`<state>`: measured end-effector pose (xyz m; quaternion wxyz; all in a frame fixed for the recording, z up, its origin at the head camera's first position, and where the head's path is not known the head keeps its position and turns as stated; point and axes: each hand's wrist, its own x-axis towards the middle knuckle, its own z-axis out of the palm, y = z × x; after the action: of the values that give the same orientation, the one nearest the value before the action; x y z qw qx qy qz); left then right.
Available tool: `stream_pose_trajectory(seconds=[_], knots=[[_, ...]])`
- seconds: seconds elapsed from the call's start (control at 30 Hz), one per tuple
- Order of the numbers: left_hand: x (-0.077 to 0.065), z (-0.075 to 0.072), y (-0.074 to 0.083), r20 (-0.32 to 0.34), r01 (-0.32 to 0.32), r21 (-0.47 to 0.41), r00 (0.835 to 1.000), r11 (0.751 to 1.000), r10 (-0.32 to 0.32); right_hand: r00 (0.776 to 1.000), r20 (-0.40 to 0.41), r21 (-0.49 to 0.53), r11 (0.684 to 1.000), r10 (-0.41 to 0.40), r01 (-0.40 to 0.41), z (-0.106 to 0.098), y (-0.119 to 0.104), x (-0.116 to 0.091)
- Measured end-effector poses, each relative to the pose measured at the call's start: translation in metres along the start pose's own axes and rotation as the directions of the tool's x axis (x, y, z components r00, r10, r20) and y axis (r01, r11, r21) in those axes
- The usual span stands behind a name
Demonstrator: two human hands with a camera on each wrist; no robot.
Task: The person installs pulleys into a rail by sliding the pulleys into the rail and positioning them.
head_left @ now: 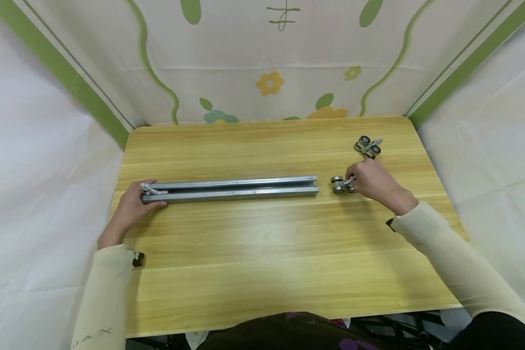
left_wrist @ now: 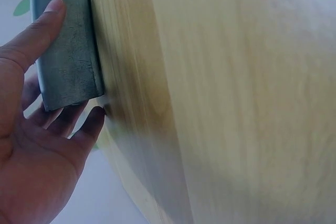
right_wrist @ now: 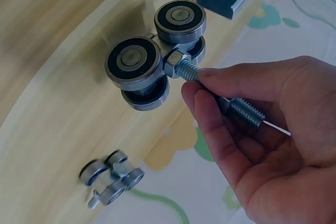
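A steel C-shaped track (head_left: 245,193) lies lengthwise on the table with its slot facing up. My left hand (head_left: 133,204) holds the track's left end, thumb along the near side and the other fingers around the end and far side. A threaded bolt (head_left: 148,188) sticks up from the slot there. My right hand (right_wrist: 262,124) pinches the threaded stem of a four-wheeled roller trolley (right_wrist: 134,61) between thumb and fingers. Its wheels face the track's open right end, a short gap away. A second roller trolley (head_left: 367,147) lies on the table beyond my right hand.
The wooden table (head_left: 262,272) has a white curtain (head_left: 245,48) with printed flowers along its back edge. White fabric (head_left: 498,170) hangs at both sides. The person's lap (head_left: 280,333) is at the front edge.
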<state>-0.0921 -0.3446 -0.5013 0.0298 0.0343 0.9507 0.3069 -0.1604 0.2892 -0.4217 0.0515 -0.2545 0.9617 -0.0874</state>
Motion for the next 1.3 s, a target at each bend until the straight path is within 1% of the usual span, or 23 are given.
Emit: stream_pose_trajectory(seconds=[0.23, 0.43, 0.53, 0.67, 1.0, 1.3], knots=[[0.0, 0.0, -0.001, -0.001, -0.008, -0.005, 1.0, 1.0, 0.008, 1.0, 0.016, 0.021, 1.0, -0.013, 0.012, 0.008, -0.01, 0.008], [-0.001, 0.0, 0.002, 0.003, 0.015, -0.006, 1.0, 1.0, -0.015, 0.999, 0.016, 0.027, 0.999, -0.048, 0.048, 0.014, -0.019, 0.014], [-0.002, 0.0, 0.004, 0.008, 0.031, -0.012, 0.999, 0.999, -0.031, 0.998, 0.029, 0.047, 0.998, -0.052, 0.051, 0.017, -0.022, 0.016], [-0.003, 0.0, 0.005, 0.014, 0.041, -0.017, 0.999, 0.999, -0.041, 0.998, 0.027, 0.058, 0.997, -0.06, 0.059, 0.019, -0.026, 0.02], [-0.003, 0.0, 0.004, 0.013, 0.04, -0.026, 0.999, 0.999, -0.04, 0.997, 0.034, 0.067, 0.995, -0.07, 0.067, 0.02, -0.034, 0.025], [-0.003, -0.001, 0.004, 0.013, 0.038, -0.02, 0.999, 0.999, -0.038, 0.998, 0.013, 0.074, 0.995, -0.066, 0.065, 0.02, -0.038, 0.026]])
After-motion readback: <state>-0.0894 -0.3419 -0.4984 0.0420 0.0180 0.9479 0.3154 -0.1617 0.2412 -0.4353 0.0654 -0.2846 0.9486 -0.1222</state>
